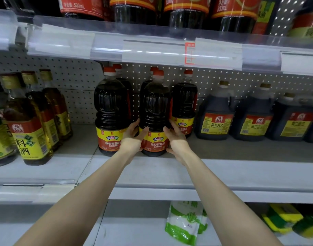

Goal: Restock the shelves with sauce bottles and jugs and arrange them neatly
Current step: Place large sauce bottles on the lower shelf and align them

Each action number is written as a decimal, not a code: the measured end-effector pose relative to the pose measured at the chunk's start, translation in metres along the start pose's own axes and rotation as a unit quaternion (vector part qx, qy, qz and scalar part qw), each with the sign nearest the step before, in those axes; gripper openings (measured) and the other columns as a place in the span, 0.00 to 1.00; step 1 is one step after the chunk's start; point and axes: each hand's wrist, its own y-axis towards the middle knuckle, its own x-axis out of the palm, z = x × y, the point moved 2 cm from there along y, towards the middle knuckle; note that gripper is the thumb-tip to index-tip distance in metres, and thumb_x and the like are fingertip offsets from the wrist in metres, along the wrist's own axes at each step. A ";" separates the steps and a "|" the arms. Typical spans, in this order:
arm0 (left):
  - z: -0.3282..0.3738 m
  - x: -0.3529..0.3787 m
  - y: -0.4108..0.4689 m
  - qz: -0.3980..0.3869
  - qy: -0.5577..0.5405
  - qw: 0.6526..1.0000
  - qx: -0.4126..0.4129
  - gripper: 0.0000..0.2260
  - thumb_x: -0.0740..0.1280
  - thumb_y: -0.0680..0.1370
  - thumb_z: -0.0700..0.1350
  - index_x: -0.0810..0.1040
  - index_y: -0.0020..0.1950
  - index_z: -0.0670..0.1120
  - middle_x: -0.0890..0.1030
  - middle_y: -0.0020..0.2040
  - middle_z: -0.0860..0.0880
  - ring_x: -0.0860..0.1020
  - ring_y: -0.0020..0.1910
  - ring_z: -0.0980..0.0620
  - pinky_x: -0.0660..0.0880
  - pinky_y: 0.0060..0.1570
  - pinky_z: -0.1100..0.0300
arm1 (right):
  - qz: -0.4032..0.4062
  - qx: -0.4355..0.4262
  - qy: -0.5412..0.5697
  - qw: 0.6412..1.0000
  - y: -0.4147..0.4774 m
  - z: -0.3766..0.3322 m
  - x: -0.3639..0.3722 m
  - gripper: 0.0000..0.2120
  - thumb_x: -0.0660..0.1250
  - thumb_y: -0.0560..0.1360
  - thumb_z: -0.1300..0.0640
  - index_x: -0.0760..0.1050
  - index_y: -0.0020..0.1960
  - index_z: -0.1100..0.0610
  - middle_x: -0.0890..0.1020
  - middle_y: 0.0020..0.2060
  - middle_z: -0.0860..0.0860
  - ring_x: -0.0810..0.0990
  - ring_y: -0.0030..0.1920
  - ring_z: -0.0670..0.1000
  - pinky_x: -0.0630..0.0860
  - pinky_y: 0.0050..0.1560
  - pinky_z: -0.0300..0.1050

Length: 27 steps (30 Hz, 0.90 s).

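Head view: left hand [132,139] and right hand [177,141] clasp the middle soy sauce bottle [154,110], upright on the shelf [152,174]. Slide it level with the neighbour bottle [110,110] at 9 o'clock, label forward. Hidden fingertips seem wrapped behind.

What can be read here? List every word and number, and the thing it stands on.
"味达美" and "味极鲜酱油": label of the middle bottle.
"黄豆酱油": label of the dark jug.
"料酒": yellow label of the golden bottle.
"500mL": red label of a top-shelf bottle.
"800mL": label of another top-shelf bottle.
Price tags and all small print: too blurred to read.
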 end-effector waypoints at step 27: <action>0.005 -0.004 0.004 -0.018 -0.009 0.999 -0.028 0.23 0.67 0.78 0.47 0.66 0.72 0.57 0.71 0.71 0.47 0.70 0.68 0.45 0.75 0.51 0.49 | 0.032 -0.020 -0.032 0.999 -0.004 -0.003 0.005 0.22 0.61 0.81 0.54 0.63 0.75 0.46 0.67 0.72 0.50 0.68 0.71 0.54 0.71 0.64 0.51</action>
